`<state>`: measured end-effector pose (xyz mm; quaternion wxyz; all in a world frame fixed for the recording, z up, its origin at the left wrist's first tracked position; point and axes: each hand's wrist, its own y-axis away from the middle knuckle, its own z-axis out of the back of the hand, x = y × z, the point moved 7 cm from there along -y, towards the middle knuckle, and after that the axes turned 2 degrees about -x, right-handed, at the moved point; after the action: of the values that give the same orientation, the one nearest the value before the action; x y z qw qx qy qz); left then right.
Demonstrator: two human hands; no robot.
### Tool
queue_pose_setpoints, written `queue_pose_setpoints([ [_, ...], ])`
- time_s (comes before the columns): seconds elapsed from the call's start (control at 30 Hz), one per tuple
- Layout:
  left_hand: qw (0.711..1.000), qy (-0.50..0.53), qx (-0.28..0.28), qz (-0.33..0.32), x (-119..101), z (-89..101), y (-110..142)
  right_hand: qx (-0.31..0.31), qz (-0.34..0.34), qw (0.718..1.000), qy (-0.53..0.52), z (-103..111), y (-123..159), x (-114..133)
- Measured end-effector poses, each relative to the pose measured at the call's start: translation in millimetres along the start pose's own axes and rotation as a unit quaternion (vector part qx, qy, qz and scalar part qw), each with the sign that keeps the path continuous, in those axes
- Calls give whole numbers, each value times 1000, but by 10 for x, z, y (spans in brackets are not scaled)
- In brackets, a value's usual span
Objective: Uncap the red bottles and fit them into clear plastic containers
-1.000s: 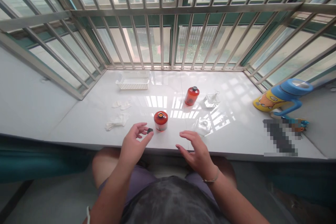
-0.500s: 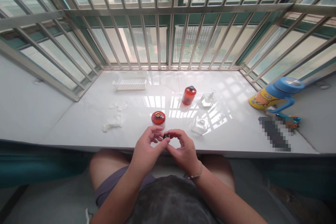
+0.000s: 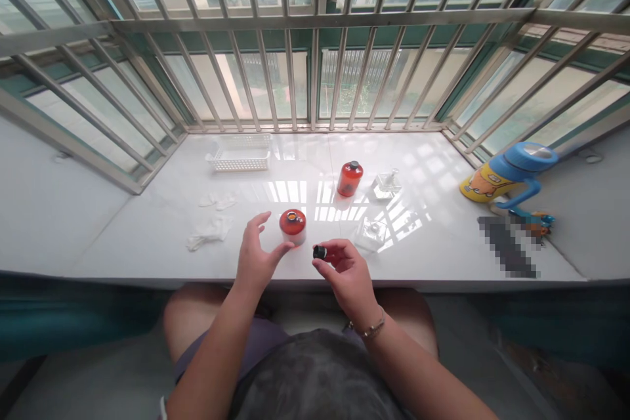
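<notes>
A small black cap (image 3: 319,252) is pinched between the thumb and forefinger of my right hand (image 3: 345,273), just above the front of the white sill. My left hand (image 3: 256,252) is open, with curled fingers close around the left side of a squat orange bottle (image 3: 293,226). Its thumb reaches toward the bottle's front, and contact is hard to confirm. The bottle stands upright with no cap, showing a metallic mouth. A taller orange bottle (image 3: 350,178) with a dark cap stands farther back.
Behind the hands are a white plastic basket (image 3: 239,160), white cloth gloves (image 3: 209,233), and several small glass pieces (image 3: 371,233). A yellow cup with a blue lid (image 3: 506,172) and a blurred object (image 3: 506,246) lie right. Metal window bars (image 3: 315,72) bound the sill's far side.
The black cap has passed from my left hand to my right. My hands have parted, with the right one holding the cap and the left one moving toward the squat bottle.
</notes>
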<state>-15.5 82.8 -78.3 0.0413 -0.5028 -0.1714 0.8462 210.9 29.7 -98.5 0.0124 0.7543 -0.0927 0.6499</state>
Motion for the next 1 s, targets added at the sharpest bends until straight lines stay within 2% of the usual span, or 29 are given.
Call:
queue_pose_setpoints([
  [0.1, 997, -21, 35, 61, 307, -195, -144, -6, -37, 999, -22, 44, -40, -102],
  [0.2, 991, 7, 92, 98, 429, -437, -214, -16, -42, 999, 2, 111, -86, -149],
  [0.33, 987, 36, 132, 89, 326, -629, -209, -28, -19, 996, 79, 213, -140, -124],
  [0.57, 988, -32, 151, -12, 26, -630, 10, -29, 17, 982, 187, 349, -191, -13],
  [0.77, 982, -47, 174, -49, -81, -629, 171, 5, 71, 968, 241, 316, -183, 97],
  [1.0, 977, -38, 199, -64, -120, -723, 256, 39, 121, 954, 270, 259, -163, 252],
])
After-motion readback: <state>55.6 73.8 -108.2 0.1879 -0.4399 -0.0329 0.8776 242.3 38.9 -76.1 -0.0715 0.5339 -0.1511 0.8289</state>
